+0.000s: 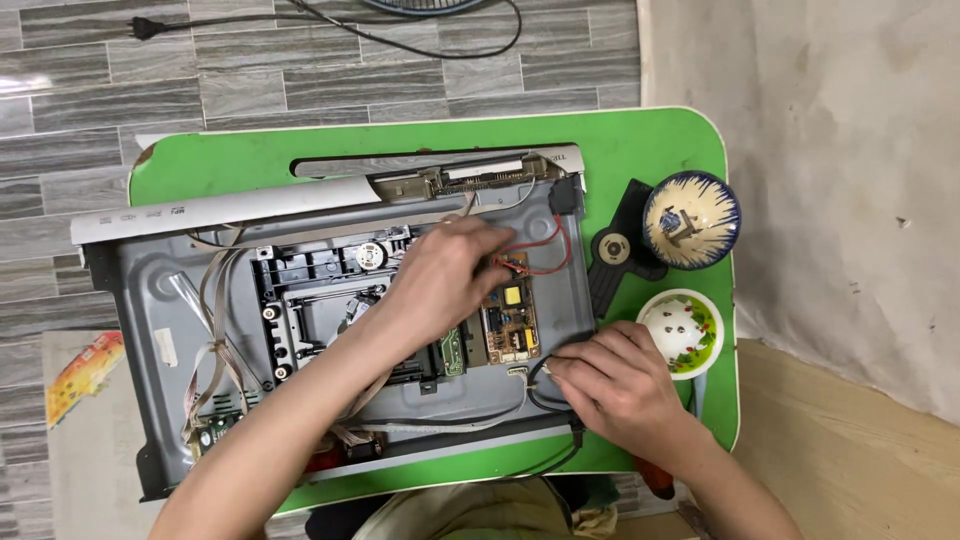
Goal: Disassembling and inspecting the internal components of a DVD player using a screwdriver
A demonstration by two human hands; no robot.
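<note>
You see a green table standing on grey plank-pattern floor tiles beside a bare plaster wall.

1 head-worn camera is looking almost straight down, at close range, onto a green table filling the frame's centre; tiled floor is showing upper left.

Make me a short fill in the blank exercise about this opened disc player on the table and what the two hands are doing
1. The opened grey metal disc player chassis lies on a small table whose top is coloured ____.
2. The left hand touches thin wires coloured ____.
3. The right hand grips a cable coloured ____.
4. The blue-and-white patterned ceramic bowl sits farther from the person than the smaller ____ bowl with the green rim.

Missing words: green; red; black; white
</note>
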